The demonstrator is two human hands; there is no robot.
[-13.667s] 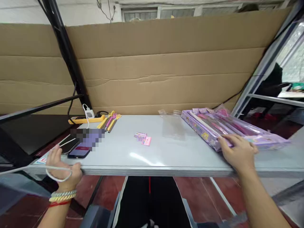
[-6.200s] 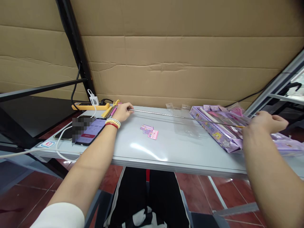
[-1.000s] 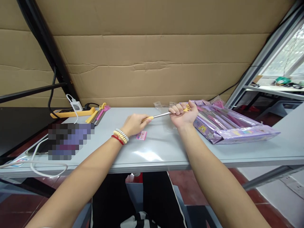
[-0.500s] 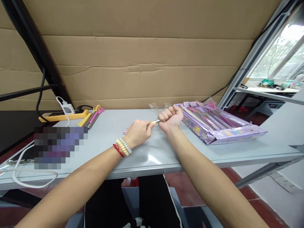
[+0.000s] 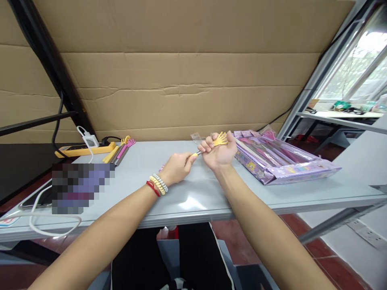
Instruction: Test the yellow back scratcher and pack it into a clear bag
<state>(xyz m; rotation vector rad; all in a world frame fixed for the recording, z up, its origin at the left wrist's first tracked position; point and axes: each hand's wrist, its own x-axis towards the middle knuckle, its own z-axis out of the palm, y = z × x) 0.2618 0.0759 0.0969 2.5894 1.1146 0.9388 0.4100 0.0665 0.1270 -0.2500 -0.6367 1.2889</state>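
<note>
Pointing right, scratcher [image 5: 220, 139] slants away.

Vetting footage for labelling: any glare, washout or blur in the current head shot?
Head view: glare patch on the table, front middle; window partly washed out, upper right; reflections on the clear wrap; pixelated block at left, contents unreadable; yellow scratcher head fairly sharp.

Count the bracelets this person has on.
3 in view, all on the wrist of the left hand: grey bracelet nearest it, yellow bracelet in the middle, red bracelet farthest from it.
</note>
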